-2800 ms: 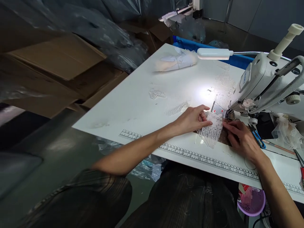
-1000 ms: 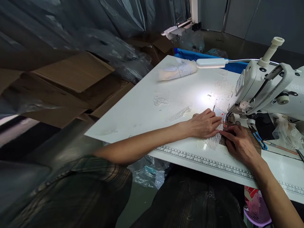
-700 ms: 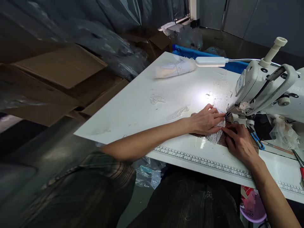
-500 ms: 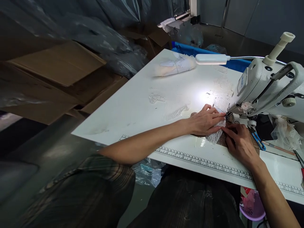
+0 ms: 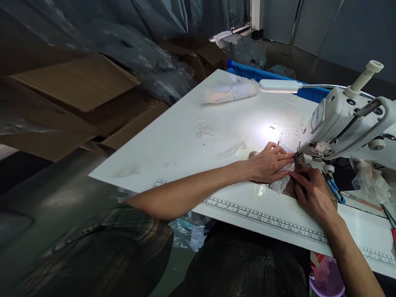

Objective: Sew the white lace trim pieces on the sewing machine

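Note:
A strip of white lace (image 5: 280,186) lies under the needle area of a white sewing machine (image 5: 340,119). My left hand (image 5: 270,163) rests flat on the lace, fingers stretched toward the presser foot (image 5: 297,158). Just right of the lace, my right hand (image 5: 312,187) has its thumb and forefinger together at the lace's edge, the other fingers bent; the exact grip is partly hidden. More lace (image 5: 291,117) spreads on the table behind the foot.
A lamp (image 5: 280,86) lights the white table (image 5: 179,144). A tied fabric bundle (image 5: 230,91) and lace scraps (image 5: 206,131) lie on it. Blue thread snips (image 5: 336,190) and scissors (image 5: 390,220) are at right. Cardboard boxes (image 5: 74,86) stand left; a purple basket (image 5: 329,280) sits below.
The view has tilted up slightly, so the table and machine appear lower. Both hands remain by the presser foot on the lace, with hardly any visible movement.

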`<state>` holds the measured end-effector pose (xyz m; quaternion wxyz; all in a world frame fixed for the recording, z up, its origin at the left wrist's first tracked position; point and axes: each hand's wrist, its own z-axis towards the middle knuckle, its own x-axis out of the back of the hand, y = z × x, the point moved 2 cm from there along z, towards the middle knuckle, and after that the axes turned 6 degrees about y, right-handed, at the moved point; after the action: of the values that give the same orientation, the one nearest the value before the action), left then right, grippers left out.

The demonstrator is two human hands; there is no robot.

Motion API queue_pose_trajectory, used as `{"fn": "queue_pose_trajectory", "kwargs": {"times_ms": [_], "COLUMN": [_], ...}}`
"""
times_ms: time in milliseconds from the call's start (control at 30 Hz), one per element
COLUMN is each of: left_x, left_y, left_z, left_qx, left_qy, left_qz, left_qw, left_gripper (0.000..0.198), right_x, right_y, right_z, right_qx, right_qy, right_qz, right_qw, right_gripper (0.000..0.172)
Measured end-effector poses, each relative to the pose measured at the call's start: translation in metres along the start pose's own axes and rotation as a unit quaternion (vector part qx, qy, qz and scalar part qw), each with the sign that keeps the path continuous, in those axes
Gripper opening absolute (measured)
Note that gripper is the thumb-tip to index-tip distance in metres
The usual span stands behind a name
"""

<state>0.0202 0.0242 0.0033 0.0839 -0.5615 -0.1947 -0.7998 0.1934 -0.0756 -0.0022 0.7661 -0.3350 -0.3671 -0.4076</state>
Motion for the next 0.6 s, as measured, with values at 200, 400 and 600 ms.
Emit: {"fn": "queue_pose_trajectory", "kwargs": {"times_ms": [200,400,600], "left_x": [-0.0041,-0.0031,-0.0019], "left_y": [-0.0035,0.0014,0.0028], "left_z": [-0.0008,-0.0012,-0.0016], "left_qx": [-0.039,-0.055,-0.119], "left_qy": [0.028,0.071,0.109], "left_qz": [0.032,0.082,0.102], "left_qw": [0.998,0.993,0.982], "left_gripper": [0.041,0.037,0.032], "right_x": [0.0009,0.0012,0.003], "right_y": [0.0025,0.0064,0.0046], "right_z": [0.0009,0.0014,0.0034], "right_qx": [0.016,0.028,0.048], "right_qy": [0.01,0.018,0.014], "right_qz": [0.004,0.019,0.007], "right_qw": [1.0,0.999,0.999], "right_gripper": [0.031,0.031,0.031]}}
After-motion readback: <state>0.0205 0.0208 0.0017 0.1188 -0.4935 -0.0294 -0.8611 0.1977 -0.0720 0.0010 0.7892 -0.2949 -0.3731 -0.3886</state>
